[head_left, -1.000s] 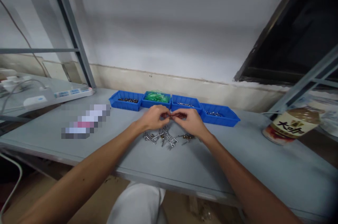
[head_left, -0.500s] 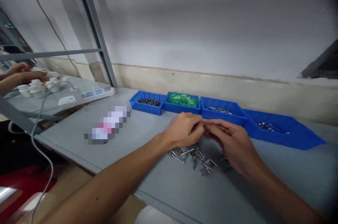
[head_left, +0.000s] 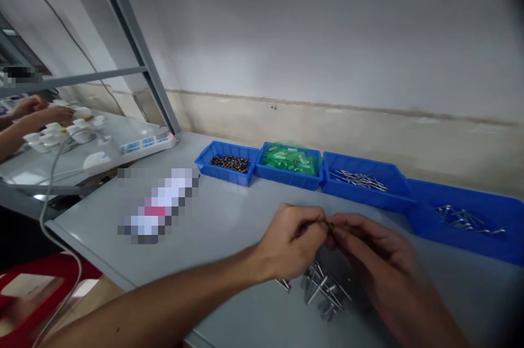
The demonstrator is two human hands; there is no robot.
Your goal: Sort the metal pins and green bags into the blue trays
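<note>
My left hand (head_left: pixel 292 244) and my right hand (head_left: pixel 374 255) meet fingertip to fingertip above the grey table (head_left: pixel 229 217). Between them they pinch a small metal part (head_left: pixel 328 224), too small to name exactly. Both hands have their fingers curled closed. Just below the hands lies a loose pile of metal pins (head_left: pixel 321 288) on the table. Behind them stands a row of blue bins: one with dark small pieces (head_left: pixel 227 163), one with green parts (head_left: pixel 290 160), and two with metal pins (head_left: pixel 360 180) (head_left: pixel 466 218).
A blurred-out flat object (head_left: pixel 158 206) lies left of the hands. A grey frame post (head_left: pixel 135 47) rises at the table's back left. On the adjoining table to the left, another person's hands (head_left: pixel 39 113) handle white containers beside a power strip (head_left: pixel 143 143). A red item (head_left: pixel 28 288) sits on the floor.
The view has swung left and down, so the bottle and dark window on the right are out of sight. My hands stay pinched together over the pin pile.
</note>
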